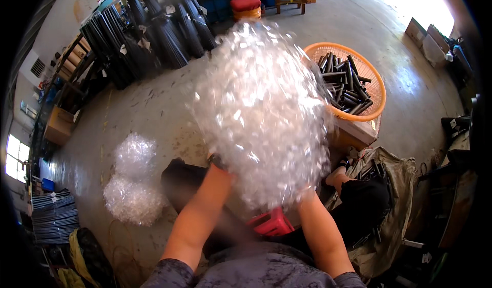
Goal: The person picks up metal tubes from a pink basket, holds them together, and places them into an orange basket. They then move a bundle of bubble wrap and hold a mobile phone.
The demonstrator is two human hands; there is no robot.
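A large, shiny bundle of clear plastic pieces (261, 109) fills the middle of the view, smeared by motion. My left hand (221, 165), with a dark band at the wrist, reaches up into its lower left side. At its lower right edge is my right hand (309, 197). Both arms hold the bundle up between them, but the plastic hides the fingers. On the floor to the left, two similar clear bundles, a nearer one (134, 202) and a farther one (136, 154), lie against each other.
Short black tubes (348, 86) fill an orange basket (380, 91) on a cardboard box (353, 133). Below my arms shows a pink-red plastic object (274, 222). Right of my leg spreads a tan cloth (402, 185) with dark pieces. Long black bundles (154, 32) stand at the back left.
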